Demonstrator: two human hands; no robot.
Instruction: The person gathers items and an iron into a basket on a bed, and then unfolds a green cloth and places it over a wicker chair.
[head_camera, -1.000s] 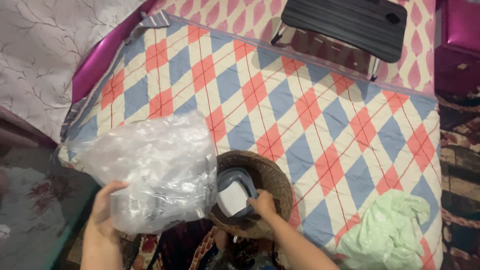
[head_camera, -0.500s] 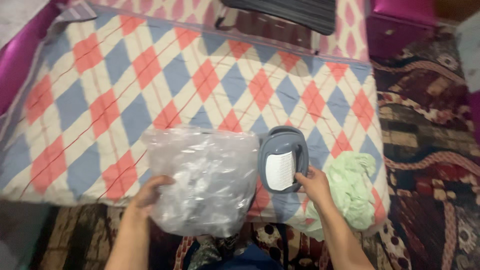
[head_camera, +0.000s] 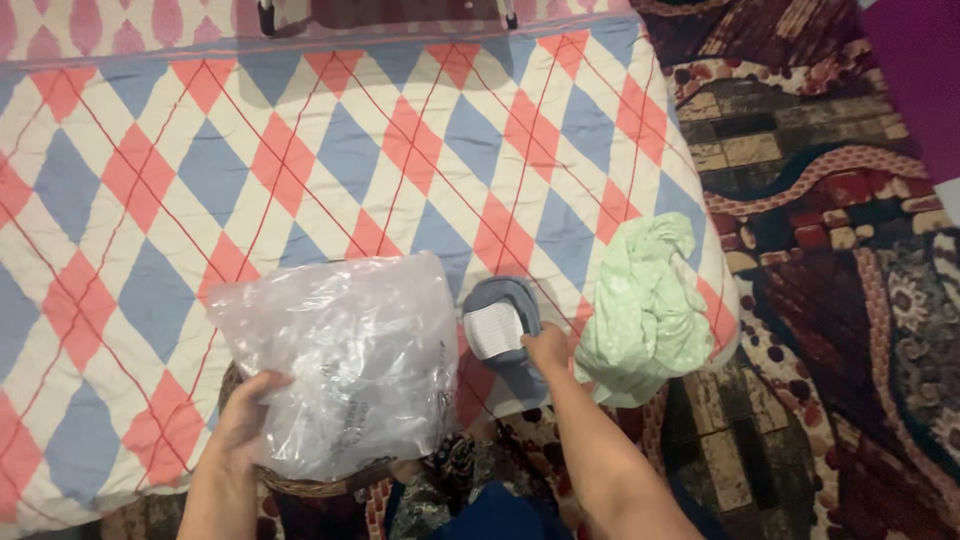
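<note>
My left hand (head_camera: 243, 428) grips the lower left side of a crinkled clear plastic bag (head_camera: 340, 360), held up over a brown woven basket (head_camera: 300, 486) whose rim shows just under the bag. My right hand (head_camera: 548, 349) holds a grey-blue rounded case with a white panel (head_camera: 498, 322) by its lower right edge, low over the quilt. Bag and case sit side by side, close together.
A quilt with red, blue and cream diamonds (head_camera: 330, 150) covers the mattress. A pale green cloth (head_camera: 645, 305) lies crumpled at its right edge, just right of my right hand. A dark patterned carpet (head_camera: 830, 270) spreads to the right. Dark legs of some furniture (head_camera: 268, 18) show at the top.
The view has swung right across the quilt. My right hand has lifted the grey-blue case out of the basket and moved it right, beside the green cloth. The bag stays in my left hand.
</note>
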